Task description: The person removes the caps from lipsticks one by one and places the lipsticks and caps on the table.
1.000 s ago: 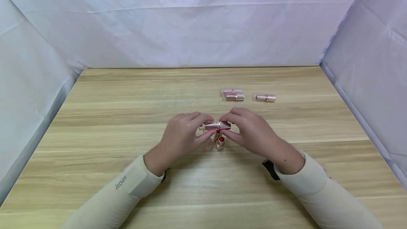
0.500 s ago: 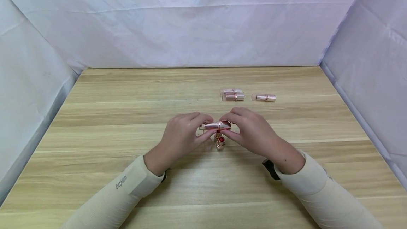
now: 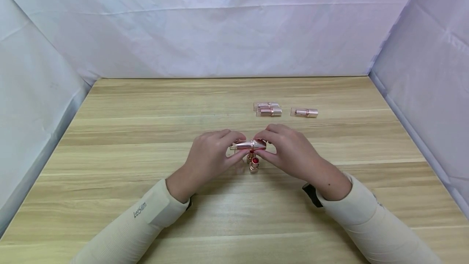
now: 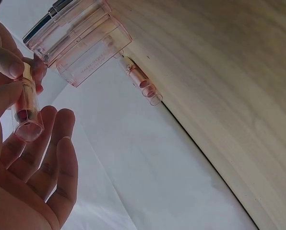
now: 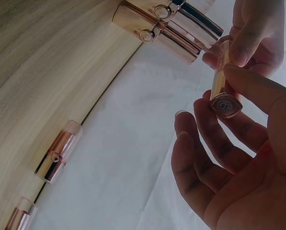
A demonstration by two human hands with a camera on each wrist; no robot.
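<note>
Both hands meet over the middle of the table, each pinching one end of a rose-gold lipstick (image 3: 251, 145) with a clear cap. My left hand (image 3: 212, 152) grips the clear-capped end between thumb and forefinger. Seen from the left wrist, the dark tip inside the lipstick (image 4: 26, 105) shows through the cap. The right hand (image 3: 287, 152) pinches the metallic base half; in the right wrist view the lipstick's (image 5: 220, 86) round label faces the camera. Directly in front of the held lipstick, two more stand upright on the table, the nearer lipstick (image 3: 254, 165) showing a red top.
Farther back on the wooden table (image 3: 165, 105) lie two lipsticks side by side, the front lipstick (image 3: 270, 112) touching the one behind. A separate lipstick (image 3: 306, 112) lies to their right. White cloth (image 3: 227, 31) hangs behind and at both sides.
</note>
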